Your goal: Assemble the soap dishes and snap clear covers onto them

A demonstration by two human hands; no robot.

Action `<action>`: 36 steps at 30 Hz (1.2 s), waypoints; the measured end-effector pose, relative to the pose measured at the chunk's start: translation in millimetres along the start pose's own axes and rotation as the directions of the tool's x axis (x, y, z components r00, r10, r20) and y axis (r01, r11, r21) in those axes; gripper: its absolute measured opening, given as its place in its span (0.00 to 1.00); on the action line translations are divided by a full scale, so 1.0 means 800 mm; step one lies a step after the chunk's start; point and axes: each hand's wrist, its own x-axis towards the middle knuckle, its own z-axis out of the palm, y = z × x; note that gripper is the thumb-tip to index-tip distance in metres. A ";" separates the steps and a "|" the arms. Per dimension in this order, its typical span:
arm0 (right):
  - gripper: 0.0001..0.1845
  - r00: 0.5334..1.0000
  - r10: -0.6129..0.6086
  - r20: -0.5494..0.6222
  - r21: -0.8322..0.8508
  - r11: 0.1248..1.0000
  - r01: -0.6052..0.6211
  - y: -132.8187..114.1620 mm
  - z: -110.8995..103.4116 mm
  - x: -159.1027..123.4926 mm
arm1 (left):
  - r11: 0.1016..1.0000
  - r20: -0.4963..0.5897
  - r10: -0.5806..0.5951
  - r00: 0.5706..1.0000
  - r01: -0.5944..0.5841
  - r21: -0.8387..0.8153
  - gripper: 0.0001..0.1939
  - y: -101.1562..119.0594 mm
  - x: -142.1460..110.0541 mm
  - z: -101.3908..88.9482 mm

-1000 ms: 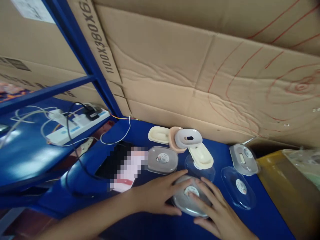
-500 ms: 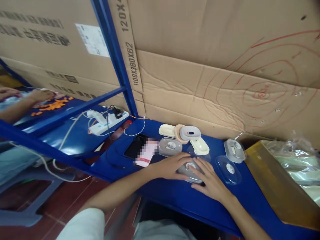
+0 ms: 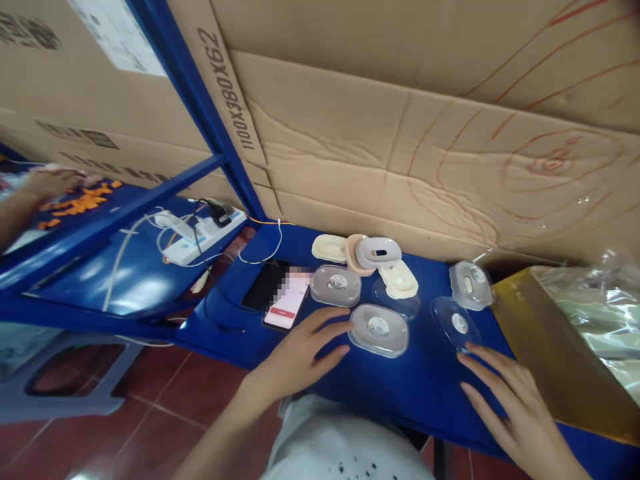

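Note:
A grey soap box with a clear lid and a round sticker (image 3: 385, 337) lies on the blue table. My left hand (image 3: 305, 350) is at its left edge, fingers apart, holding nothing. Over to the right, my right hand (image 3: 510, 393) has its fingers spread beside a clear lid with a sticker (image 3: 450, 319); whether they touch it I cannot tell. Behind are a second lidded grey box (image 3: 336, 287), a cream tray (image 3: 400, 280) on another clear lid (image 3: 397, 301), and a grey slotted piece (image 3: 379, 253) overlapping a peach tray (image 3: 356, 263). A cream dish (image 3: 329, 247) sits at the back.
Two phones lie left of the boxes, one with a lit screen (image 3: 287, 303). Another lidded box (image 3: 471, 285) stands near a brown carton (image 3: 540, 360) holding plastic-wrapped goods. A power strip (image 3: 205, 239) and another person's hand (image 3: 53, 181) by orange pieces (image 3: 83, 200) are left of the blue frame.
Both hands have come off the grey box in front. The right hand moved right to the clear lid; the left stays by the box's left edge. The view has shifted.

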 end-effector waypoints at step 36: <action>0.16 0.988 0.143 -0.052 0.144 0.980 -0.134 0.045 0.117 0.089 | 0.977 0.303 0.206 0.931 -0.210 -0.018 0.39 -0.053 0.062 0.101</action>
